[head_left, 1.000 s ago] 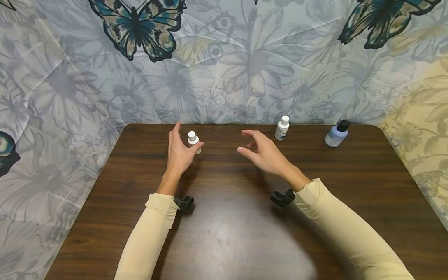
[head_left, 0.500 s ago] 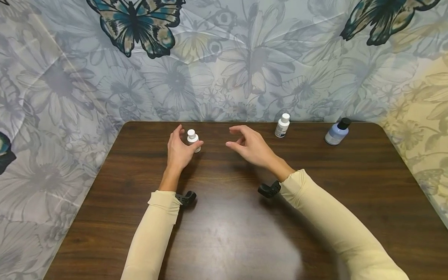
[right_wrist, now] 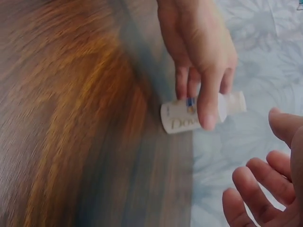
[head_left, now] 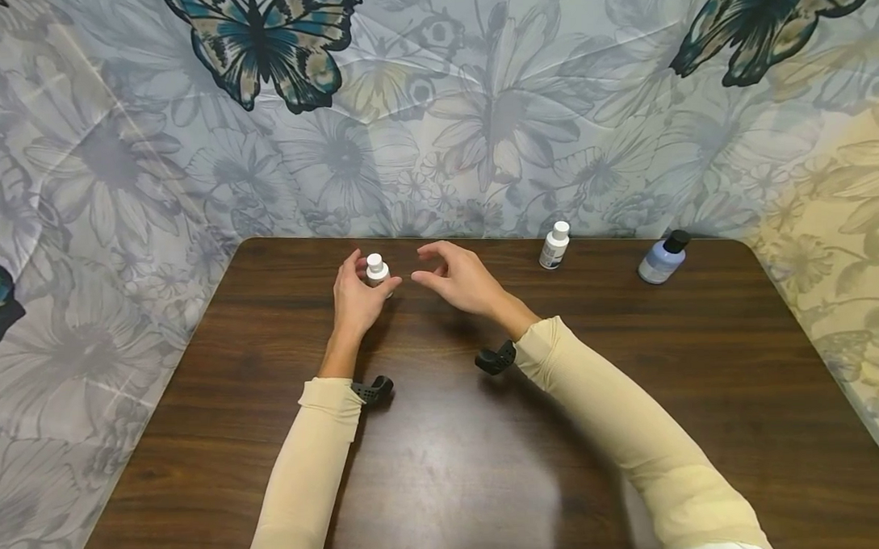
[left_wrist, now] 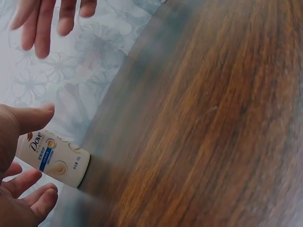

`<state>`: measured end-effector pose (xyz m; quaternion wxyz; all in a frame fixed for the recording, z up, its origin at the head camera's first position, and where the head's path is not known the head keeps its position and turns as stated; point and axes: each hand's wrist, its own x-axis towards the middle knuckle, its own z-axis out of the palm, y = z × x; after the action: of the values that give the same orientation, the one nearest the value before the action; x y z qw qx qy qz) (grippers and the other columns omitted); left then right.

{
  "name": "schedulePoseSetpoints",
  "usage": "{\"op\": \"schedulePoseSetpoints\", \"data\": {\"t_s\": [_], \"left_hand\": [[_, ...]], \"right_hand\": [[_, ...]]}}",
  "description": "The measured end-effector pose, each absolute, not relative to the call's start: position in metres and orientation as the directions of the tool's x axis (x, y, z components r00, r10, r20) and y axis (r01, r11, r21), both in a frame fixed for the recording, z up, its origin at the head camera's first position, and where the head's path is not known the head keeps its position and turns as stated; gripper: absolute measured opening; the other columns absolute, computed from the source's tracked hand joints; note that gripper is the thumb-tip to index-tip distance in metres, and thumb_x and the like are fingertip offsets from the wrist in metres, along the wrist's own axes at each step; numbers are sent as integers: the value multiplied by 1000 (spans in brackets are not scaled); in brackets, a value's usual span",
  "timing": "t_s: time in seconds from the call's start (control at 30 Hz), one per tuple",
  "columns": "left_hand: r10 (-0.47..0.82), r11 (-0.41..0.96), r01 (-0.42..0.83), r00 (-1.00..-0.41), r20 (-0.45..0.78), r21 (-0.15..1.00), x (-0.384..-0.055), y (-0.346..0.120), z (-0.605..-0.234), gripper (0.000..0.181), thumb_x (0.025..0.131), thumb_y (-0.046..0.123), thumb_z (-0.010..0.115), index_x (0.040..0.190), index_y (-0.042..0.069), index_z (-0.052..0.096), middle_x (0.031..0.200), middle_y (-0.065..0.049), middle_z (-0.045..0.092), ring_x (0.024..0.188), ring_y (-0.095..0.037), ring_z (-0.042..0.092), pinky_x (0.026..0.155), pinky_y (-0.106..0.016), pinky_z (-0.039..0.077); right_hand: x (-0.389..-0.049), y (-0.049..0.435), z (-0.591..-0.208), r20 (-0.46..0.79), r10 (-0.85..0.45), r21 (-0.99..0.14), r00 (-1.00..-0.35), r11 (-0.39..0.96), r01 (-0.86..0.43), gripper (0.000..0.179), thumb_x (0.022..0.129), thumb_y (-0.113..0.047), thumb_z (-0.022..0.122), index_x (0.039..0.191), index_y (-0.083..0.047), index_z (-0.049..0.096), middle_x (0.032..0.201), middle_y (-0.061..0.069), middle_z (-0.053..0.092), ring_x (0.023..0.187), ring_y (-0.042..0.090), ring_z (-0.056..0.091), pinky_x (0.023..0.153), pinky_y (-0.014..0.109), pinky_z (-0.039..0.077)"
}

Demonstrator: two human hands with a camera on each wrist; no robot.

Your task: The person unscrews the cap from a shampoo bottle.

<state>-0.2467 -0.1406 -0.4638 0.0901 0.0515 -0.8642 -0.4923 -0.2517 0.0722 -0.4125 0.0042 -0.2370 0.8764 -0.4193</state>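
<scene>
A small white Dove bottle [head_left: 377, 268] with a white cap stands upright near the table's back edge. My left hand [head_left: 355, 303] is around it, thumb on the near side and fingers behind, spread rather than closed on it. In the left wrist view the bottle's printed label [left_wrist: 52, 156] shows between thumb and fingers, and in the right wrist view the thumb crosses in front of the bottle [right_wrist: 177, 117]. My right hand [head_left: 463, 282] hovers just to the right of the bottle, holding nothing, its fingers loosely bent and parted from the thumb.
Farther right on the brown wooden table [head_left: 446, 468] stand another white capped bottle [head_left: 554, 246] and a pale blue bottle [head_left: 661, 260] with a black cap. Behind the table's back edge hangs a floral, butterfly-printed cloth [head_left: 434, 129].
My right hand has moved left from beside the other white bottle toward the Dove bottle. My left hand's fingers have drawn in a little around the Dove bottle, which stays in place.
</scene>
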Motion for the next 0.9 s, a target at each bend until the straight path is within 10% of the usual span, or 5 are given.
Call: {"op": "schedulePoseSetpoints", "data": {"t_s": [0.9], "left_hand": [[-169,534,-1,-980,105,845,-249,-140,-474,54,90,26,77,133,0,59,116,-18,66,106,-33,63,93,-46,55]], "right_hand": [[-275,6,-416,134,-421,-738,-897,562,-374,50,100,-35,67,139,-5,58,136,11,62,95,20,64,90,34,56]]}}
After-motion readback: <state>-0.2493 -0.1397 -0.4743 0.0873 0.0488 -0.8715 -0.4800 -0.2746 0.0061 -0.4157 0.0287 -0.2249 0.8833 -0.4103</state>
